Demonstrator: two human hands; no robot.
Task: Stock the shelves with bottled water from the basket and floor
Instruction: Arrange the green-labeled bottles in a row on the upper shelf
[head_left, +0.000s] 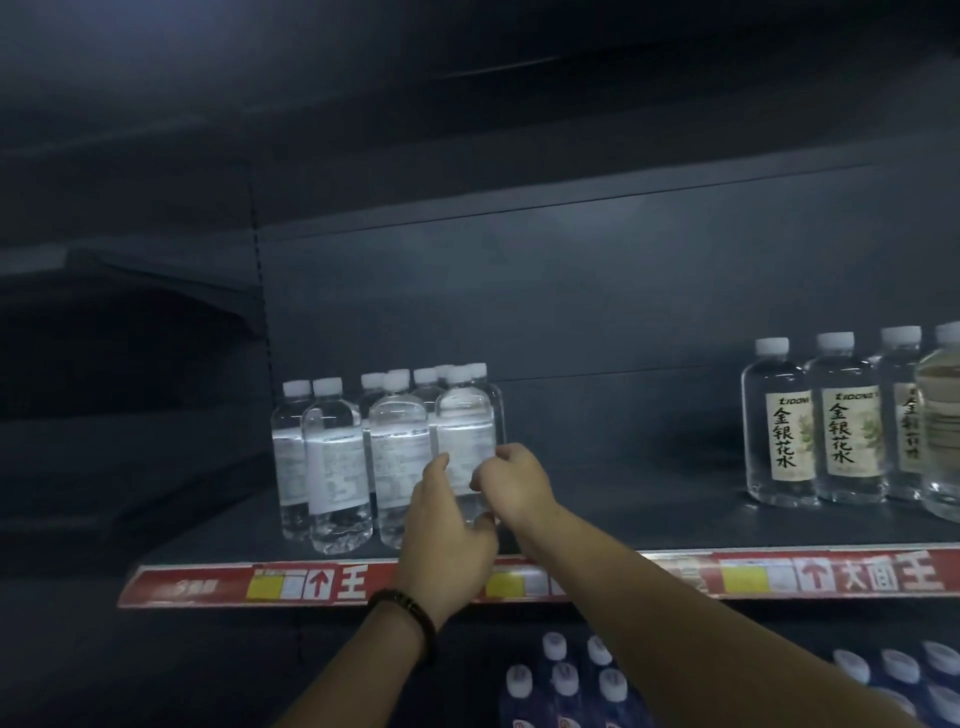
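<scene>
The left hand's fingers (437, 467) curl round the near side of a clear water bottle (465, 415), thumb low by its base. The right hand's fingers (485, 475) are bent and pressed to the label edge at the bottle's 3 o'clock side, so the left hand (447, 535) and right hand (519, 483) clamp it between them. A dark bead bracelet (410, 613) sits on the left wrist. The bottle stands upright on the shelf (623, 509), at the 3 o'clock end of a cluster of white-capped bottles (337, 457) and touching its neighbour. Full and sealed, it is probably fairly heavy for its size, with thin walls that give under a hard squeeze and a smooth label that may slip. The label band at mid-body, where both hands are, looks the surest hold. Behind the red price strip (322, 582), bare shelf runs toward 3 o'clock as far as the honeysuckle-water bottles (847, 441). Blue-labelled bottles (566, 675) stand below at 5 o'clock.
</scene>
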